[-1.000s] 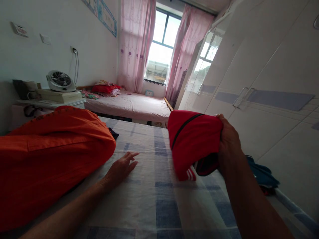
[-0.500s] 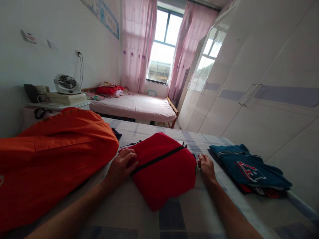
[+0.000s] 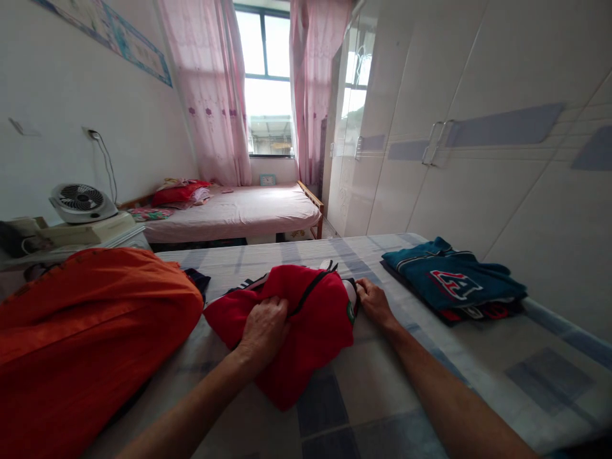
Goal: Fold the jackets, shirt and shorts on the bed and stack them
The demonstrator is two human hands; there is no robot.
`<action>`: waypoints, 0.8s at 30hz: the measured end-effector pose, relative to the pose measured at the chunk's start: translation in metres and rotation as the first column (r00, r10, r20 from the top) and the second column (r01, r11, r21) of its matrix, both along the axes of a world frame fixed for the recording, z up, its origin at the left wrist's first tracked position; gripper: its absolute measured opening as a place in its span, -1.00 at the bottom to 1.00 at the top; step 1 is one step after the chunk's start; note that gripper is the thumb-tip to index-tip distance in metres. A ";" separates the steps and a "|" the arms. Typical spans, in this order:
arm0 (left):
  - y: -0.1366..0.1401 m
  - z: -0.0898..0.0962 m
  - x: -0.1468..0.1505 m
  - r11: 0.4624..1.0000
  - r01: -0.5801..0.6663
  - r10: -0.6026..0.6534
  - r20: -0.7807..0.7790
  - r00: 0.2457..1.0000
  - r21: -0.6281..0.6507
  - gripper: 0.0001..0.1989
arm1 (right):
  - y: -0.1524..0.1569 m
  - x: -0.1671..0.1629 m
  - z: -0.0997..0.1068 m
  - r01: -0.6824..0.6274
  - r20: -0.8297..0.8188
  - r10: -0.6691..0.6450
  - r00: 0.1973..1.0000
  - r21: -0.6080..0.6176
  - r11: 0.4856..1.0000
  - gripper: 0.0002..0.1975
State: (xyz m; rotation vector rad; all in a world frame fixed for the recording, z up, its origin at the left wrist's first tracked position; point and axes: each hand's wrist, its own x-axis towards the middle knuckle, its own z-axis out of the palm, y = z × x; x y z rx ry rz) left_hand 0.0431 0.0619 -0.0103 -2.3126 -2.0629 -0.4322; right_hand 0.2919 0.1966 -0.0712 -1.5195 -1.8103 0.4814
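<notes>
A red top [image 3: 320, 325] with a black stripe, some white stripes and a green badge lies bunched on the bed in front of me. My left hand [image 3: 265, 325] is on its left part, fingers curled into the cloth and gathering it; the fingertips are partly hidden. At the top's right edge, my right hand [image 3: 375, 303] pinches a dark and white bit of it between thumb and fingers. The folded teal sweatshirt [image 3: 454, 277] with a letter A lies to the right of my right hand, on other folded clothes.
A large orange garment [image 3: 90, 331] is heaped at the left, with dark cloth [image 3: 197, 280] beside it. The checked bedsheet [image 3: 382, 408] spreads beneath everything. Farther off are a fan [image 3: 83, 199], a second bed [image 3: 248, 207] under the window and a white wardrobe [image 3: 430, 191] along the right.
My left hand has moved inward over the red top and gathered its cloth, which is now more crumpled. White parts and the badge show at its right side. The view has turned right.
</notes>
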 end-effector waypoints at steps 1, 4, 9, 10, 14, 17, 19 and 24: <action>0.005 -0.001 -0.001 1.000 0.014 -0.014 0.002 1.000 -0.010 -0.89 | 0.000 0.000 0.000 -0.003 0.008 0.003 1.000 0.000 1.000 -0.80; 0.017 0.009 -0.010 0.999 0.046 -0.046 0.026 0.999 0.005 -0.97 | 0.000 0.001 0.000 -0.009 0.011 0.009 1.000 0.003 1.000 -0.78; 0.022 0.093 -0.029 0.980 -0.030 0.007 0.114 0.994 0.198 -0.92 | 0.002 0.002 0.001 -0.024 -0.016 0.024 1.000 0.007 1.000 -0.78; 0.020 0.113 -0.031 0.944 -0.077 0.015 0.191 0.982 0.320 -0.90 | 0.002 0.002 0.001 -0.032 -0.022 0.032 0.999 0.005 0.999 -0.78; 0.008 0.152 -0.038 0.639 -0.291 -0.006 0.382 0.924 0.712 -0.84 | 0.001 0.003 0.000 -0.051 -0.047 0.051 0.998 0.004 0.999 -0.75; 0.007 0.139 -0.048 0.776 -0.137 0.034 0.176 0.984 0.616 -0.85 | 0.002 0.003 -0.001 -0.042 -0.057 0.042 0.997 0.006 0.999 -0.74; 0.007 0.132 -0.056 0.902 -0.031 0.022 0.025 0.999 0.430 -0.87 | 0.003 0.003 -0.002 -0.050 -0.053 0.050 0.997 -0.002 0.999 -0.75; -0.013 0.150 -0.061 0.625 -0.291 0.169 0.239 0.956 0.724 -0.82 | 0.004 0.003 -0.001 -0.074 -0.032 0.073 0.997 -0.029 0.997 -0.77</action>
